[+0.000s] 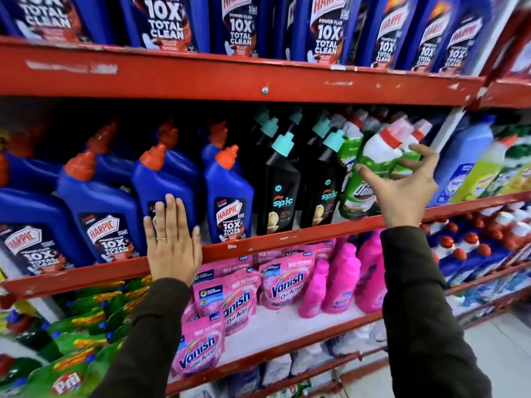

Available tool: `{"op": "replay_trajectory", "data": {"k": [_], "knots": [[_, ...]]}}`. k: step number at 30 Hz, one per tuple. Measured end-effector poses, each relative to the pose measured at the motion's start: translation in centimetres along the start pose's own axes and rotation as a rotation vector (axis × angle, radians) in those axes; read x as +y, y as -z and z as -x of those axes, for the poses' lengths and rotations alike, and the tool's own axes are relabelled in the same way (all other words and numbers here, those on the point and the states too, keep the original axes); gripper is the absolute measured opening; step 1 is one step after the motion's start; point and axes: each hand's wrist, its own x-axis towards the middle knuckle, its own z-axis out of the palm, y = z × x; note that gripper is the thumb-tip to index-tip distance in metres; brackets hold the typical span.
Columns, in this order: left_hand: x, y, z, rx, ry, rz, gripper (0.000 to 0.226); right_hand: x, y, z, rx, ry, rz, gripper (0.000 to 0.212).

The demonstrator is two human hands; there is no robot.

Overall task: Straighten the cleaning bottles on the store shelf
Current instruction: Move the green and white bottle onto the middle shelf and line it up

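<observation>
Blue Harpic bottles with red caps fill the left of the middle red shelf [287, 239]. My left hand [172, 239] lies flat, fingers together, against the front of one blue Harpic bottle [163, 182] and over the shelf lip. To the right stand black Spic bottles [277, 193] with teal caps, then green Domex bottles. The front green Domex bottle [365, 173] leans to the left. My right hand [402, 188] is spread in front of it, thumb touching its label and fingers curled near its white neck, without closing around it.
Above is a shelf of large blue Harpic bottles [244, 27]. Below are pink Vanish pouches [230, 300] and pink bottles [342, 280], green pouches at lower left. Light blue and yellow-green bottles [482, 170] stand to the right. Floor shows at bottom right.
</observation>
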Motion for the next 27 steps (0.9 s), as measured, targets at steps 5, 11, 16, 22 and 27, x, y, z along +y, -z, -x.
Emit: {"op": "replay_trajectory", "data": {"k": [5, 11, 16, 22, 27], "knots": [[-0.1, -0.1, 0.0, 0.012, -0.006, -0.011, 0.072, 1.2, -1.2, -1.1, -0.047, -0.002, -0.032, 0.076], [-0.1, -0.2, 0.0, 0.035, -0.02, -0.001, 0.073, 3.8, -2.4, -0.7, -0.114, -0.027, 0.096, 0.065], [-0.1, 0.0, 0.0, 0.042, -0.025, -0.004, 0.074, 4.3, -2.6, -1.5, -0.134, -0.05, 0.178, 0.07], [-0.2, -0.3, 0.1, 0.056, -0.037, -0.007, 0.075, 4.7, -3.9, -1.7, -0.181, -0.043, 0.256, 0.077], [-0.2, -0.3, 0.1, 0.065, -0.045, 0.001, 0.076, 5.1, -3.9, -1.6, -0.205, -0.031, 0.237, 0.079]]}}
